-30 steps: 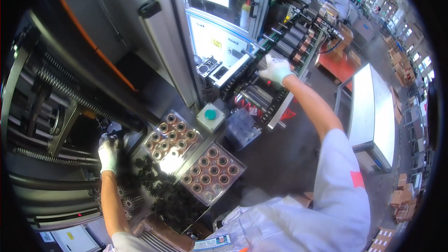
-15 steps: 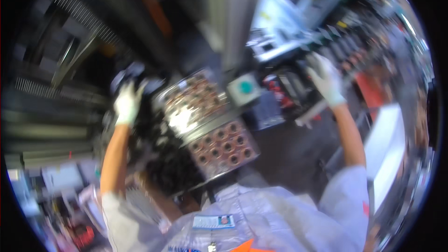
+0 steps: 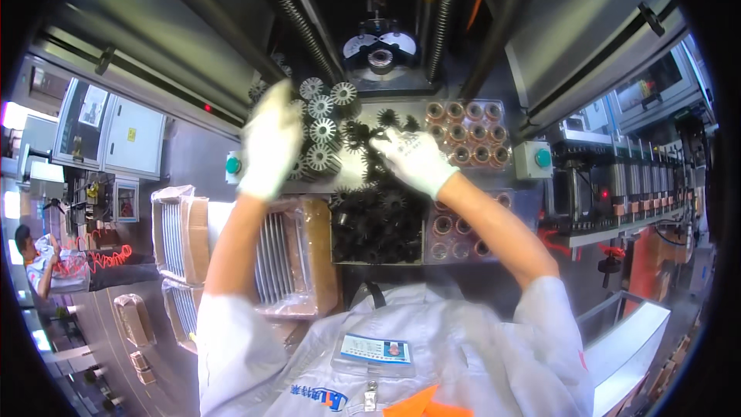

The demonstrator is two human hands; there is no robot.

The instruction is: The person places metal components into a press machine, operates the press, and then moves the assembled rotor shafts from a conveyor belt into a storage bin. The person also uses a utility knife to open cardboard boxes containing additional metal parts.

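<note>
Both my hands wear white gloves. My left hand [image 3: 272, 139] is smeared by motion over the left side of a group of silver slotted metal cores [image 3: 323, 131], so its fingers cannot be made out. My right hand [image 3: 415, 157] reaches in from the right, its fingers bent together on a black toothed piece [image 3: 360, 137] beside the cores. More loose black toothed pieces [image 3: 386, 117] lie just beyond its fingers. Nearer me, a tray holds a heap of the same black toothed pieces [image 3: 374, 228].
Clear trays of copper-coloured rings [image 3: 468, 133] stand to the right. Ahead is a press fixture [image 3: 380, 59] between dark columns. Green buttons [image 3: 543, 157] flank the bench. Cartons of metal rods [image 3: 282, 259] stand at left, a conveyor rack [image 3: 617, 185] at right. Another person [image 3: 50, 262] is far left.
My view has turned from the rack on the right to face the press. My hands, widely apart before, have come together over the cores and black pieces.
</note>
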